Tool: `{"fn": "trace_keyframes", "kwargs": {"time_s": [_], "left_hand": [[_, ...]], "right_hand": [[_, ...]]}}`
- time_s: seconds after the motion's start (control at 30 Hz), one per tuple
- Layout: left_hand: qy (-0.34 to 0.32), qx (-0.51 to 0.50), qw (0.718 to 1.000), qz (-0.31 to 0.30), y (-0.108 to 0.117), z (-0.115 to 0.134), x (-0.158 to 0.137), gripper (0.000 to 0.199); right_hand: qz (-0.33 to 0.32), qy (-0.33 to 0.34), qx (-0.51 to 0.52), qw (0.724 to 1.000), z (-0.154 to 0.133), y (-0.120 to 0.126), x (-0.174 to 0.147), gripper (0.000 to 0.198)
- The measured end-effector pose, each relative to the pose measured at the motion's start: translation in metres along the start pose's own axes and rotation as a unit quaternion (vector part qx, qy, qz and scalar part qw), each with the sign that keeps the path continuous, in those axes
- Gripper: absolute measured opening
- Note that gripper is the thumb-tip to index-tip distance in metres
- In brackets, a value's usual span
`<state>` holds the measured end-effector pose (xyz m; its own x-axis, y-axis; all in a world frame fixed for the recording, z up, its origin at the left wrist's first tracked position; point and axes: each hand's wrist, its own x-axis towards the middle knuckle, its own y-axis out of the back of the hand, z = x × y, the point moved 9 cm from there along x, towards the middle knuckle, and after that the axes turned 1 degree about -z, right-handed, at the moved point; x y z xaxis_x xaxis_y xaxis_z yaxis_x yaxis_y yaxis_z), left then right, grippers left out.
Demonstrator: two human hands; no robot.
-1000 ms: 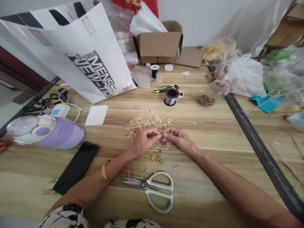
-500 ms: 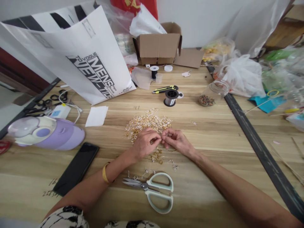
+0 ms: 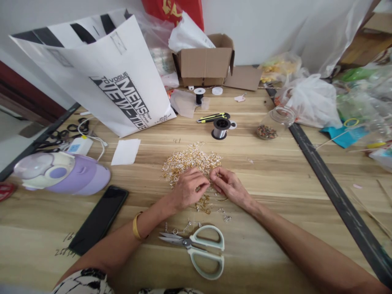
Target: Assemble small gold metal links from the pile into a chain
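My left hand point(image 3: 190, 188) and my right hand point(image 3: 228, 184) come close together at the near edge of a heap of small gold and silver chain pieces point(image 3: 191, 159). The fingers of both are pinched; whatever lies between the tips is too small to make out. Just below the hands are a few gold chains point(image 3: 202, 204) and a short silver chain point(image 3: 225, 215). Nearer to me, scissors point(image 3: 196, 245) with pale green handles lie with the blades slightly apart, and another silver chain point(image 3: 183, 228) runs along above them.
At left lie a black phone point(image 3: 99, 218), a purple bottle point(image 3: 79, 175), white paper point(image 3: 125, 152) and a tall white bag point(image 3: 122, 81). Beyond the heap are a wire spool point(image 3: 220, 128), a yellow-black cutter point(image 3: 208, 118), a jar of beads point(image 3: 272, 124) and a cardboard box point(image 3: 206, 63).
My fingertips have drawn slightly apart, both hands staying by the heap. The whole view has shifted a little; the objects on the table lie as before.
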<state>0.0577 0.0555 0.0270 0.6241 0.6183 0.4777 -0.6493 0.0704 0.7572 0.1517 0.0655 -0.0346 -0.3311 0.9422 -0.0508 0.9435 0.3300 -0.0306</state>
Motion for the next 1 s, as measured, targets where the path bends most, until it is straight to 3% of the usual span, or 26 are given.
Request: {"fn": "trace_keyframes", "kwargs": {"time_s": [0.27, 0.4, 0.53, 0.67, 1.0], "left_hand": [[-0.07, 0.013, 0.993, -0.09, -0.016, 0.015, -0.006, 0.017], [-0.078, -0.027, 0.99, -0.117, -0.019, 0.018, -0.005, 0.019], [-0.005, -0.094, 0.994, -0.051, -0.006, 0.001, 0.002, 0.018], [0.094, -0.098, 0.991, 0.004, 0.004, -0.022, 0.001, 0.023], [0.044, -0.063, 0.996, -0.042, -0.002, -0.009, 0.003, 0.027]], "right_hand": [[0.048, 0.028, 0.042, 0.998, -0.006, 0.008, -0.002, 0.025], [0.061, 0.038, 0.048, 0.996, -0.006, 0.012, -0.001, 0.025], [0.051, 0.027, 0.057, 0.997, -0.001, 0.009, -0.001, 0.025], [0.029, 0.017, 0.034, 0.999, 0.0, 0.003, -0.003, 0.025], [0.004, 0.014, -0.098, 0.995, 0.002, -0.002, -0.004, 0.023]]}}
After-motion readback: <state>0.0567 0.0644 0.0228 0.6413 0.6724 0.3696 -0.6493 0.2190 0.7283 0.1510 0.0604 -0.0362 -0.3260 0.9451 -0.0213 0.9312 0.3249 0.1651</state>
